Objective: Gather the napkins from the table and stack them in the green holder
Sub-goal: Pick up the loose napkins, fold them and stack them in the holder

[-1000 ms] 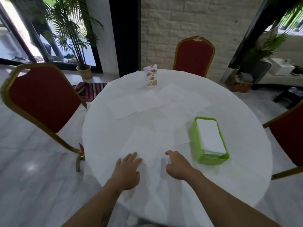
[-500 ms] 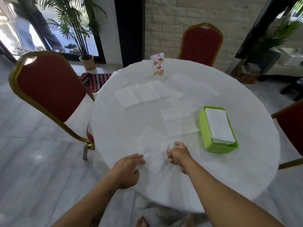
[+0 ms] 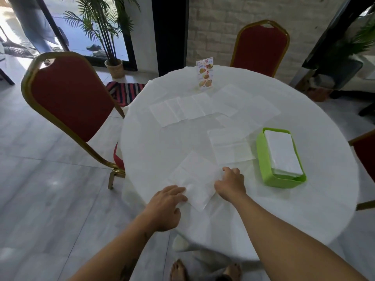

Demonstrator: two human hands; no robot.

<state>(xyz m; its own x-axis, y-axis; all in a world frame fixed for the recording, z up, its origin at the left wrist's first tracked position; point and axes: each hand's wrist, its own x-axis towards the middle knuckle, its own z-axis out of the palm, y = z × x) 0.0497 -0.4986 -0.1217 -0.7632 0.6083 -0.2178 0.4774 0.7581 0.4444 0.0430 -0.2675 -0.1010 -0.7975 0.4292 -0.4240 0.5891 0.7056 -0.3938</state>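
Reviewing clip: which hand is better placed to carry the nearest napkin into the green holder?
Probably the right hand: it lies on the nearest white paper napkin's holder-side edge, closer to the green plastic holder. The left hand rests on its far edge.

Round worktop (image 3: 162, 138) under a white cloth, ringed by red gold-framed banquet chairs (image 3: 71, 98). Pale grey tiled floor (image 3: 50, 199); beige brick wall (image 3: 219, 27) behind. A potted palm (image 3: 105, 31) stands by a bright glass door (image 3: 85, 23), near a striped rug (image 3: 125, 90).
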